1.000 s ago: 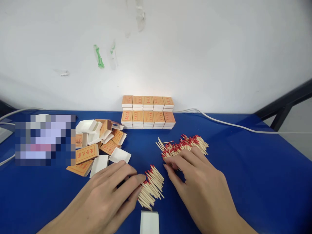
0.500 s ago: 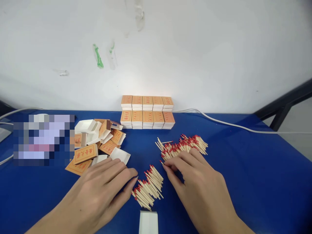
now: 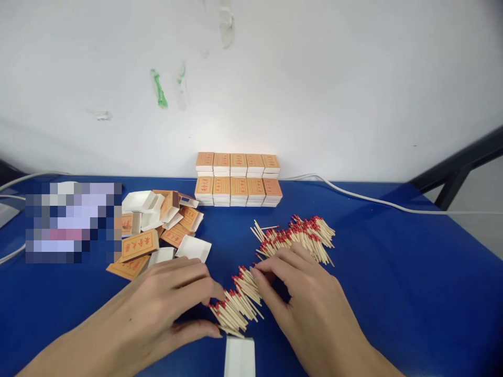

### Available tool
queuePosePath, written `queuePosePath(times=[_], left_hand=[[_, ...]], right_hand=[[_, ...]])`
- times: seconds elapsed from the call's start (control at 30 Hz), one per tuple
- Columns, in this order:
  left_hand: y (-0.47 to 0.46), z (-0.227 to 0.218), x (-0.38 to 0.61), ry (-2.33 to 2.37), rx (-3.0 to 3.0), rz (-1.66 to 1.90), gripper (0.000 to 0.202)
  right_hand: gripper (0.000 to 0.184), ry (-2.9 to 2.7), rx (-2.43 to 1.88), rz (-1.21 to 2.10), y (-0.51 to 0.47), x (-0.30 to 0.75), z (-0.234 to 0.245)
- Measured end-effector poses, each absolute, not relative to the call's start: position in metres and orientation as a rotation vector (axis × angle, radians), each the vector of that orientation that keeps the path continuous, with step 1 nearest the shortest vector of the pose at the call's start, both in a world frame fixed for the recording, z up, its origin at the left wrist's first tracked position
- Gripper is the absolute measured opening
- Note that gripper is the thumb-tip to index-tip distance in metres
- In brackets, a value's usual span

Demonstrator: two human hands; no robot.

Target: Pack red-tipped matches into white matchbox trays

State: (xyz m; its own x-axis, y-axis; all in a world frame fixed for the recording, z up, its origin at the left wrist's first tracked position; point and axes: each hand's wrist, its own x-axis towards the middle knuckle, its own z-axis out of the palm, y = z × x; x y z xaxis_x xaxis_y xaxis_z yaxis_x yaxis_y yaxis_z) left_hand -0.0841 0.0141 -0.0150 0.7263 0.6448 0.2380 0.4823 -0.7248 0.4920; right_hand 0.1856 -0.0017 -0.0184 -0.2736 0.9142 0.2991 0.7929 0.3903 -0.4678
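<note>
Blue surface (image 3: 416, 293), white wall (image 3: 334, 94). Matchboxes (image 3: 239, 191) stacked at back look done; box parts (image 3: 139, 245) and two match piles, near (image 3: 238, 306) and far (image 3: 310, 233), remain loose. Left hand (image 3: 165, 298) parted around near pile's left end; right hand (image 3: 308, 296) nearly pinched beside it, hold unclear.

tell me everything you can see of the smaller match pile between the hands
The smaller match pile is a layer of pale, wooden-looking sticks with red heads. They lie roughly side by side on the blue table, heads towards the upper left, in a slanting, uneven band. The left hand spans its left end, seemingly touching it; the right hand is at its upper right, contact unclear. A white box sits just below.
</note>
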Motion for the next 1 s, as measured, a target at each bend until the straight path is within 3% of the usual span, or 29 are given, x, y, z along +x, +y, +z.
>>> queuePosePath(times=[0.3, 0.57, 0.73, 1.0], left_hand=[[0.008, -0.014, -0.078, 0.905, 2.571, 0.508, 0.017], [0.008, -0.023, -0.069, 0.871, 2.577, 0.732, 0.018], [0.007, -0.013, -0.071, 0.877, 2.620, 0.596, 0.016], [0.003, -0.012, -0.071, 0.836, 2.678, 0.609, 0.028]], right_hand=[[0.019, -2.091, -1.430, 0.405, -0.005, 0.182, -0.016], [0.014, -2.117, -1.424, 0.394, -0.007, 0.183, -0.015], [0.014, -2.151, -1.418, 0.369, -0.006, 0.187, -0.013], [0.014, -2.176, -1.424, 0.433, -0.007, 0.187, -0.010]])
